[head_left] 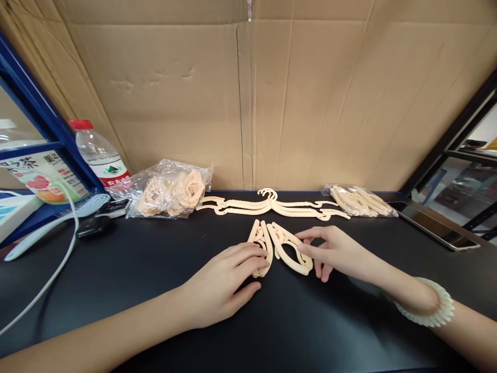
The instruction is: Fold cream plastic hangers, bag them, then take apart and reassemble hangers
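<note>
Two cream plastic folding hangers lie folded side by side on the black tabletop. The fingers of my left hand [233,274] are curled over the left folded hanger [267,243], hiding its lower left part, with the thumb held apart below it. Of the right folded hanger [289,254], the right edge is between the thumb and fingers of my right hand [330,251]; some fingertips are out of sight behind it. Behind them, several unfolded hangers [248,208] are laid out flat with arms spread and hooks together in the middle.
Clear bags of folded hangers lie at the back left [174,191] and back right [361,201]. At left are a red-capped water bottle [103,158], a white cable [64,254] and a black device [93,227]. A phone-like device [437,226] lies right. Cardboard [310,103] walls the back.
</note>
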A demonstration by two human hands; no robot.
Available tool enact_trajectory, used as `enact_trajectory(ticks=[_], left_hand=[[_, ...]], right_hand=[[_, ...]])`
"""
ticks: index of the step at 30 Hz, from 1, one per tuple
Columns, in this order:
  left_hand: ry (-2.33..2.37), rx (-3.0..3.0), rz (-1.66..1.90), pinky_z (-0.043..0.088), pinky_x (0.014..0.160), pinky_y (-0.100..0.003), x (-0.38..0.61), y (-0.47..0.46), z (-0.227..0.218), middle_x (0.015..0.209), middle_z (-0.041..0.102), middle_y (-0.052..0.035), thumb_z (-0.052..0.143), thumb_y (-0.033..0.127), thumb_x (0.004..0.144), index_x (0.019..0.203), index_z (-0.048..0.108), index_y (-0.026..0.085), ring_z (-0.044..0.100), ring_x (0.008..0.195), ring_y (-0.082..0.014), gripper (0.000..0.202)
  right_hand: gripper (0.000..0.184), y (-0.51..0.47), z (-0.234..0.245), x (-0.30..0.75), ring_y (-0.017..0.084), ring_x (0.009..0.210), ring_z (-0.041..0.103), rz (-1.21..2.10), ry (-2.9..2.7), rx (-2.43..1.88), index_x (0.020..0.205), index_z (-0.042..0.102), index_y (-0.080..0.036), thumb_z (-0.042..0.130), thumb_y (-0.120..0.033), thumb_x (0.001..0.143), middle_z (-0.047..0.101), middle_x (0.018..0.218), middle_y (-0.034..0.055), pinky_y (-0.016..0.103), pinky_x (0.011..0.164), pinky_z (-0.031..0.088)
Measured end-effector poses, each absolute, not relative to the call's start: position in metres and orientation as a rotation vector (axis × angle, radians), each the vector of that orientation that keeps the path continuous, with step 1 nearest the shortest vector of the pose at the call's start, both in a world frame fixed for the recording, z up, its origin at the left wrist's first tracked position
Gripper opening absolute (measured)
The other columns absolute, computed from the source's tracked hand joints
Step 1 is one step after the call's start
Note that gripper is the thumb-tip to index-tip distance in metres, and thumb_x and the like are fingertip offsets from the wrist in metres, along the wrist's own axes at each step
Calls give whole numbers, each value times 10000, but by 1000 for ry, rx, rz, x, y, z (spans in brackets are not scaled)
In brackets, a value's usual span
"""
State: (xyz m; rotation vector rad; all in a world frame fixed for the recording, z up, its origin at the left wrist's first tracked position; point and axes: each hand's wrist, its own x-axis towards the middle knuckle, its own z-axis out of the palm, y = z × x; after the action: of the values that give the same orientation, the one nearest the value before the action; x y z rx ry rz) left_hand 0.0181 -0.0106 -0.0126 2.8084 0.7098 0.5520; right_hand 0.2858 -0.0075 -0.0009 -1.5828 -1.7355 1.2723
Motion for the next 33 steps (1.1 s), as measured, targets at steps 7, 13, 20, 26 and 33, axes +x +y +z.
enact_trajectory(ticks=[7, 13, 20, 26, 33], left_hand=[[732, 2855, 547, 450, 1065, -398, 18, -11, -13, 1280, 586, -84, 501, 146, 905, 1221, 559, 192, 502, 1248, -223, 324], [727, 2875, 562, 446, 1072, -411, 19, -12, -14, 1293, 580, -92, 504, 144, 904, 1242, 550, 188, 480, 1278, -234, 344], [729, 2910, 578, 461, 1056, -411, 18, -12, -13, 1288, 589, -93, 513, 154, 902, 1254, 551, 185, 511, 1248, -236, 356], [749, 2907, 578, 471, 1040, -394, 18, -12, -14, 1280, 593, -88, 513, 159, 901, 1244, 557, 185, 523, 1229, -228, 347], [740, 2924, 583, 479, 1025, -406, 19, -14, -13, 1269, 600, -95, 503, 157, 904, 1240, 559, 176, 531, 1217, -234, 341]], right_hand=[[277, -20, 3, 288, 144, 720, 576, 600, -2355, -1453, 1069, 661, -209, 649, -325, 818, 587, 840, 20, 263, 612, 496], [618, -27, 14, 289, 201, 1029, 533, 514, -2625, -1167, 1345, 489, -229, 727, -305, 779, 518, 1175, 72, 332, 894, 495], [356, -28, 8, 285, 191, 994, 534, 456, -2693, -1026, 1250, 561, -206, 598, -258, 900, 571, 1076, 64, 330, 875, 501], [423, -24, -2, 279, 221, 980, 548, 281, -2613, -1043, 1244, 558, -175, 629, -371, 876, 581, 1066, 88, 371, 844, 525], [650, -20, -8, 281, 288, 1259, 463, 90, -2624, -1017, 1383, 445, -119, 618, -459, 857, 522, 1320, 162, 442, 1045, 448]])
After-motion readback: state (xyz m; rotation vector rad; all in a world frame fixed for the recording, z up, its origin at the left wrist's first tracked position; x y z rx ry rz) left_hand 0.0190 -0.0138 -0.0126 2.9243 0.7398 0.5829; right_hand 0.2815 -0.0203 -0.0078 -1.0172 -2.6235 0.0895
